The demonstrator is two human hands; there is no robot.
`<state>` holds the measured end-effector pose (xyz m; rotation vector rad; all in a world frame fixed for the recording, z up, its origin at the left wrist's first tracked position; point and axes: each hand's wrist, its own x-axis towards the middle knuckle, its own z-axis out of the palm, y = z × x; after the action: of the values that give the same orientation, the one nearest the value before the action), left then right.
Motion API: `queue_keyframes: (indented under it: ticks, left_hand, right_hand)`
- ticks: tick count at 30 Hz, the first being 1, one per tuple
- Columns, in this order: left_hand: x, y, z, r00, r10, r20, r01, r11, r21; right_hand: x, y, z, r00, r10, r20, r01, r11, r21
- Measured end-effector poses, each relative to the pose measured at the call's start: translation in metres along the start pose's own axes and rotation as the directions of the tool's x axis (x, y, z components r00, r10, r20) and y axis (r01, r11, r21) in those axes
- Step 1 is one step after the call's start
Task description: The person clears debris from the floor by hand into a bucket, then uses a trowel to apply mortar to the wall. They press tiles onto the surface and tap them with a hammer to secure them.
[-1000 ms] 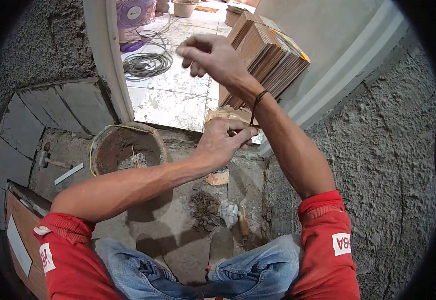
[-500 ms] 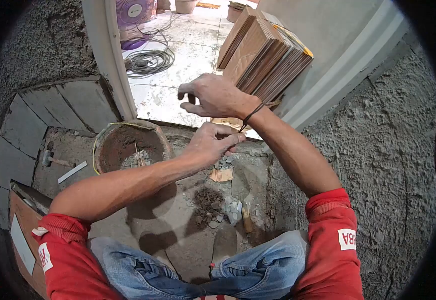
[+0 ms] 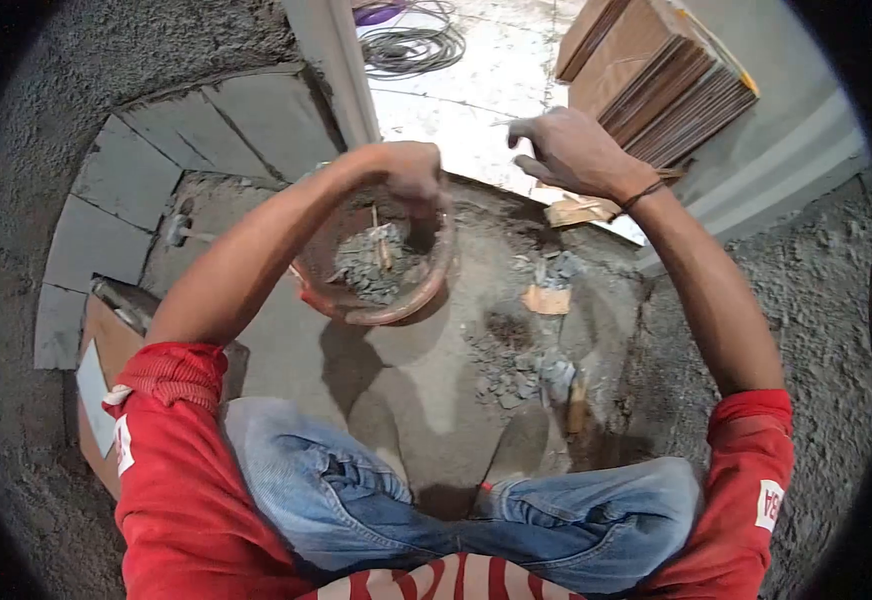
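Observation:
My left hand (image 3: pixel 418 175) is over the far right part of a round reddish-brown bucket (image 3: pixel 411 308). Its fingers point down and are blurred, so any contact with the rim is hidden. Grey broken chunks (image 3: pixel 368 270) and a thin wooden stick (image 3: pixel 384 245) lie inside the bucket. My right hand (image 3: pixel 578 150) hovers near the doorway, its bent fingers and thumb apart with nothing between them. A dark band (image 3: pixel 643 195) circles the right wrist.
Rubble (image 3: pixel 514 375), a torn cardboard piece (image 3: pixel 547 300) and a wooden-handled tool (image 3: pixel 577 402) lie on the floor. A hammer (image 3: pixel 178 232) is at left. Stacked brown boards (image 3: pixel 656 85) and coiled cable (image 3: pixel 411 50) are beyond the doorway; rough walls flank me.
My left hand has left the band on my right wrist and moved left over the bucket. My right hand stays raised. The view has shifted, bringing the bucket's contents into sight.

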<state>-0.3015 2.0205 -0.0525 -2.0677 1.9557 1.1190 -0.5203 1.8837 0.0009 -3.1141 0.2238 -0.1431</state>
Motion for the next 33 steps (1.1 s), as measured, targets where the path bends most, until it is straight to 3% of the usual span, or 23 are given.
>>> queue_keyframes:
  ticks: [1,2,4,6,7,8,10,11,13,16,20,22,23,26,27,28,29,31,32,33]
  left_hand:
    - [0.004,-0.031,0.007,0.995,-0.100,-0.003,0.100,0.994,0.035]
    - [0.010,-0.063,0.019,0.994,-0.109,0.001,0.109,0.993,0.042]
    - [0.019,-0.108,0.040,0.973,-0.082,0.216,0.067,0.995,0.072]
    - [0.004,-0.101,0.072,0.995,-0.097,-0.035,0.102,0.974,0.201]
    - [0.010,-0.109,0.088,0.999,-0.032,-0.016,0.034,0.983,0.181]
    - [0.014,-0.118,0.105,0.998,0.020,-0.051,-0.003,0.949,0.317]
    - [0.043,-0.141,0.136,0.991,-0.102,-0.082,0.127,0.910,0.395]
    - [0.047,-0.149,0.144,0.991,-0.103,-0.081,0.126,0.911,0.392]
    - [0.048,-0.162,0.160,0.945,0.299,-0.135,-0.151,0.761,0.631]
    - [0.059,-0.171,0.172,0.964,0.266,-0.022,-0.172,0.682,0.711]
    - [0.061,-0.165,0.166,0.962,0.274,-0.014,-0.177,0.660,0.730]
    - [0.073,-0.172,0.163,0.993,0.090,0.079,-0.120,0.753,0.647]
    - [0.075,-0.180,0.166,0.993,0.121,0.001,-0.093,0.751,0.654]
    - [0.070,-0.183,0.150,0.991,0.129,-0.042,-0.076,0.786,0.614]
    - [0.071,-0.181,0.145,0.993,0.063,-0.103,-0.021,0.930,0.368]
    - [0.065,-0.172,0.133,0.992,0.066,-0.104,-0.023,0.928,0.371]
    - [0.058,-0.165,0.118,0.998,0.056,0.000,-0.055,0.984,0.169]
    - [0.060,-0.163,0.094,0.962,0.139,0.237,-0.073,0.961,-0.266]
    - [0.060,-0.161,0.085,0.964,0.143,0.226,-0.083,0.963,-0.256]
    - [0.045,-0.139,0.065,0.963,0.104,0.247,0.011,0.907,-0.421]
  right_hand:
    - [-0.001,0.013,0.017,0.999,0.022,0.045,-0.022,1.000,0.001]
    - [-0.005,0.019,0.025,0.990,0.055,0.127,-0.058,0.998,0.024]
    - [-0.013,0.039,0.057,0.976,0.112,0.189,-0.110,0.994,-0.021]
    - [-0.020,0.056,0.083,0.972,0.082,0.221,-0.079,0.997,-0.025]
    - [-0.020,0.056,0.088,0.966,0.055,0.252,-0.048,0.998,-0.032]
    - [-0.021,0.056,0.092,0.965,0.052,0.258,-0.047,0.999,-0.027]
    - [-0.023,0.049,0.094,0.903,0.155,0.400,-0.156,0.987,-0.032]
    - [-0.023,0.055,0.108,0.907,0.159,0.391,-0.149,0.987,-0.055]
    - [-0.020,0.057,0.123,0.911,0.134,0.390,-0.123,0.991,-0.053]
    - [-0.020,0.050,0.128,0.902,0.133,0.411,-0.121,0.991,-0.055]
    - [-0.021,0.064,0.159,0.902,0.102,0.420,-0.103,0.994,-0.019]
    - [-0.020,0.069,0.164,0.900,0.109,0.423,-0.107,0.994,-0.028]
    - [-0.019,0.072,0.165,0.913,0.093,0.398,-0.096,0.995,-0.013]
    - [-0.020,0.079,0.164,0.935,0.087,0.344,-0.086,0.996,-0.018]
    - [-0.019,0.078,0.157,0.949,0.100,0.297,-0.116,0.993,0.035]
    - [-0.019,0.077,0.154,0.961,0.118,0.250,-0.145,0.985,0.090]
    - [-0.017,0.076,0.151,0.961,0.123,0.246,-0.149,0.985,0.087]
    - [-0.011,0.076,0.144,0.935,0.213,0.284,-0.272,0.943,0.190]
    - [-0.008,0.074,0.141,0.937,0.220,0.273,-0.274,0.945,0.179]
    - [-0.005,0.071,0.141,0.955,0.205,0.215,-0.267,0.910,0.318]
